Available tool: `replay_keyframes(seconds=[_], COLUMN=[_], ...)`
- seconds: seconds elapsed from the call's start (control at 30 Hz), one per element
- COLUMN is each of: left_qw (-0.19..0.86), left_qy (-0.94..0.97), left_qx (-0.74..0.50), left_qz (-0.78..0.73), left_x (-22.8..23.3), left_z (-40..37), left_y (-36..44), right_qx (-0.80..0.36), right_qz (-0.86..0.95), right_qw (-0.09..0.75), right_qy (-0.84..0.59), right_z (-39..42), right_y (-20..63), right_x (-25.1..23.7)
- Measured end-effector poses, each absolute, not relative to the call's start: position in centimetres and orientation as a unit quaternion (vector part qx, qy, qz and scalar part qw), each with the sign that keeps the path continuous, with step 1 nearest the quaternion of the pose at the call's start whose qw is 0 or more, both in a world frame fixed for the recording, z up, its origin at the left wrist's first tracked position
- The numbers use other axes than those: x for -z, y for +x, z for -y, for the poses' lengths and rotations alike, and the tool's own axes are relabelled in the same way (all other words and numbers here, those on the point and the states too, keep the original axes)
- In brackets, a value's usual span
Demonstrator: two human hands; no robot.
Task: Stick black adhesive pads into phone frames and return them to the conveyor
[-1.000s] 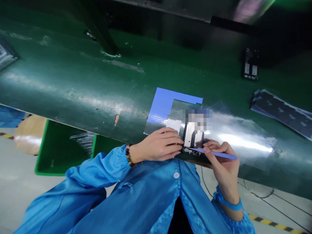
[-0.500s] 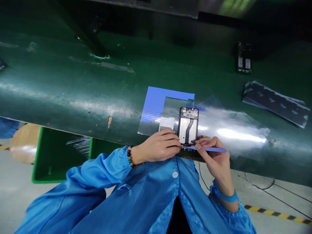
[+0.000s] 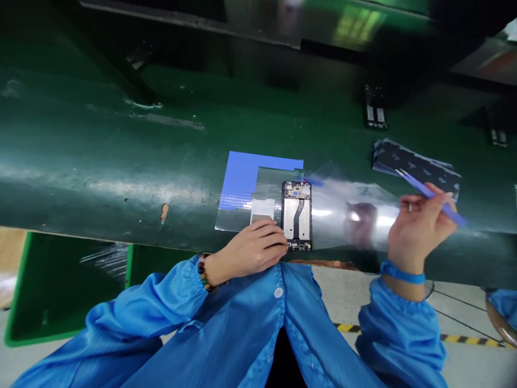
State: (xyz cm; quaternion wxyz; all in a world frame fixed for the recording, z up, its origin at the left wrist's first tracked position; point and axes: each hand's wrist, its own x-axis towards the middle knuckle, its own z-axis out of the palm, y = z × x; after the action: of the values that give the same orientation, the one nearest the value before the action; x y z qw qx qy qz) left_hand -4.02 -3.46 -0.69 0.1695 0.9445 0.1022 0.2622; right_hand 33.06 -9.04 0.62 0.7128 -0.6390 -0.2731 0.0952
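An opened smartphone (image 3: 297, 218) lies on the bench, its circuit board at the top and a black flex cable running down a silvery plate. My left hand (image 3: 258, 249) grips the phone's lower left edge, fingers close together and curled. My right hand (image 3: 424, 223) is raised well to the right of the phone, closed around blue-purple tweezers (image 3: 424, 188). Their pale tips point up and left, over the near side of a stack of dark film strips (image 3: 420, 163). Left of the phone is a blue sheet (image 3: 242, 170), partly under clear film, with small white labels (image 3: 263, 207).
Clear plastic film (image 3: 335, 215) spreads right of the phone on the green bench (image 3: 100, 145). Another phone frame (image 3: 375, 108) lies farther back, and a further one (image 3: 498, 129) at far right. A dark post (image 3: 109, 59) stands at left. Below the bench edge is a green bin (image 3: 20, 302).
My right hand has lifted the tweezers from the phone's lower end and carried them right to the film strips. My left hand has stayed at the phone. The view has shifted slightly right.
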Motion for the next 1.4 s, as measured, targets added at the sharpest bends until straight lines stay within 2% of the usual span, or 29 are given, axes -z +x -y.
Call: replay_keyframes(seconds=[0.07,0.1,0.23,0.3,0.6,0.67,0.8,0.87,0.97,1.07,1.13,1.2,1.3,1.4], left_qw=[0.179,0.181,0.178,0.179,0.184,0.188,0.211,0.223,0.214,0.179,0.142,0.105,0.077,0.074], left_qy=[0.94,0.94,0.939,0.938,0.935,0.934,0.923,0.914,0.918,0.942,0.958,0.971,0.979,0.981], left_qx=[-0.268,-0.269,-0.272,-0.272,-0.279,-0.278,-0.29,-0.302,-0.304,-0.268,-0.24,-0.214,-0.188,-0.181], left_qz=[-0.108,-0.111,-0.115,-0.119,-0.12,-0.121,-0.142,-0.152,-0.138,-0.094,-0.058,-0.025,0.003,0.005], left_x=[0.7,0.7,0.6,0.6,0.8,0.7,0.2,-0.4,-1.4,-2.5,-3.1,-3.3,-2.8,-1.6], left_z=[3.6,3.6,3.7,3.7,3.5,3.5,3.5,3.0,1.5,-0.3,-1.3,-2.0,-2.4,-2.4], left_y=[-4.1,-4.1,-4.3,-4.3,-4.4,-4.4,-4.2,-3.9,-2.9,-0.9,0.8,2.5,4.4,5.3], right_qx=[-0.088,-0.028,0.019,0.009,-0.004,0.033,0.172,0.209,0.142,0.033,0.0,0.002,0.009,-0.053], right_qz=[0.309,0.329,0.442,0.459,0.5,0.483,0.457,0.546,0.66,0.691,0.685,0.651,0.536,0.413], right_qw=[0.677,0.665,0.447,0.379,0.279,0.263,0.286,0.294,0.289,0.255,0.267,0.321,0.447,0.564], right_qy=[-0.662,-0.671,-0.778,-0.803,-0.82,-0.835,-0.825,-0.756,-0.679,-0.676,-0.678,-0.688,-0.716,-0.713], right_z=[7.5,6.9,5.7,5.6,5.3,5.7,9.5,12.6,16.6,18.4,18.5,18.2,17.3,15.6], right_y=[37.4,39.2,44.3,45.8,47.7,47.6,44.7,41.5,36.3,32.7,31.7,31.1,29.8,28.1], right_x=[-0.3,0.0,1.3,1.8,0.1,-0.6,-1.0,-0.6,0.6,1.7,1.9,1.6,0.4,-0.4])
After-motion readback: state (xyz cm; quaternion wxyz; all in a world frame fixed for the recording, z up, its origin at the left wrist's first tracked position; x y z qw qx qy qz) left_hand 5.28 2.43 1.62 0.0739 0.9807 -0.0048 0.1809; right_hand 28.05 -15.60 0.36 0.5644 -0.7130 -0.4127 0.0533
